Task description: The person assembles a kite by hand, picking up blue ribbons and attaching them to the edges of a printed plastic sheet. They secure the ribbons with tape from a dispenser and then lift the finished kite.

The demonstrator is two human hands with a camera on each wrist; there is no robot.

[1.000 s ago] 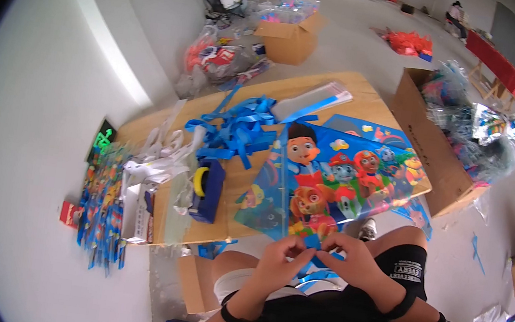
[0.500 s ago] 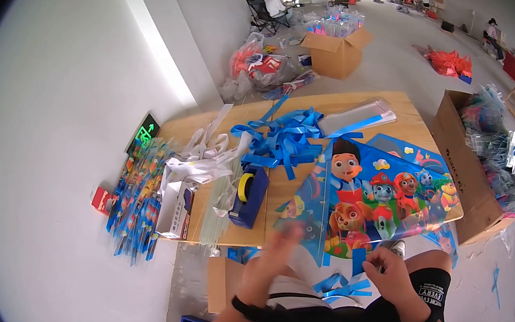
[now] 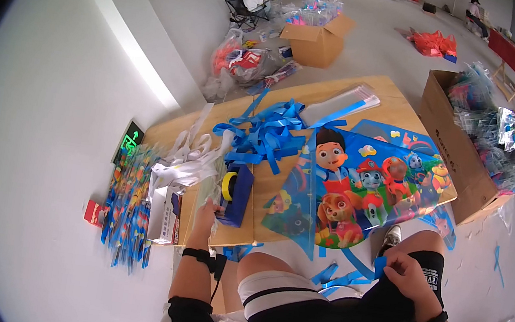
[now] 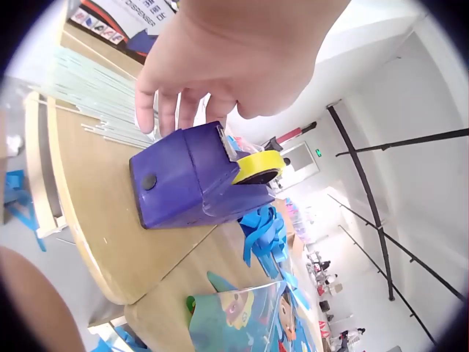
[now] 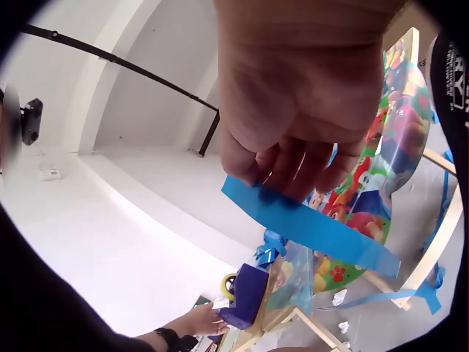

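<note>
My left hand [image 3: 205,214] reaches down beside a dark blue tape dispenser [image 3: 236,209] with a yellow-cored roll at the table's front edge. In the left wrist view its fingers are extended behind the dispenser, fingertips right at the ends of a bundle of thin whitish sticks [image 4: 95,92]. My right hand [image 3: 406,273], over my thigh, pinches a blue ribbon [image 5: 315,231] whose length trails toward my lap. Between the hands, a printed plastic sheet with cartoon puppies and a boy [image 3: 368,190] lies on the table, its front corner overhanging the edge.
Heaped blue ribbons [image 3: 268,133] and white straps [image 3: 188,161] lie on the table, with a stack of clear bags [image 3: 343,110] behind. A small white box [image 3: 166,214] stands front left. Colourful strips hang by the wall. A large carton [image 3: 447,145] stands to the right.
My left hand has left the ribbon it held together with the right hand and moved left to the tape dispenser. My right hand keeps the ribbon and has shifted right.
</note>
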